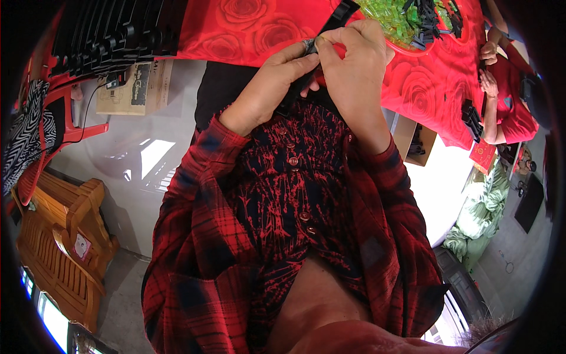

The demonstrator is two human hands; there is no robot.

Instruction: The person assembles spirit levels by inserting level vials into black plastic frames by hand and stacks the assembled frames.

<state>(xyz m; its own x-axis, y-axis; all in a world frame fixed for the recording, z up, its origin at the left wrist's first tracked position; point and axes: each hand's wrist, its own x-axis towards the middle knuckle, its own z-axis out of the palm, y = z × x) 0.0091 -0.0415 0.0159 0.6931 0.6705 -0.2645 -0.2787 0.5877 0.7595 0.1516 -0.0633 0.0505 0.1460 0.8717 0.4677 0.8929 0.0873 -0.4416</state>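
My left hand (277,79) is closed round a long black plastic strip (339,16), which slants from the upper right down toward my lap. At the strip's middle, my right hand (358,62) is closed in a pinch, thumb and forefinger pressed together against it. Whatever small thing may be between those fingertips is too hidden to name. The tips of both hands nearly meet there. Just beyond my right hand lies a red-rimmed tray (413,52) with many small green translucent pieces (386,15) and small black pieces (421,26).
A red rose-patterned tablecloth (236,38) covers the table. Stacked black strips (118,35) fill its far left. A cardboard box (135,91) and red chair (76,127) stand at left. Another person in red (513,118) works at the right, beside an open box (415,141).
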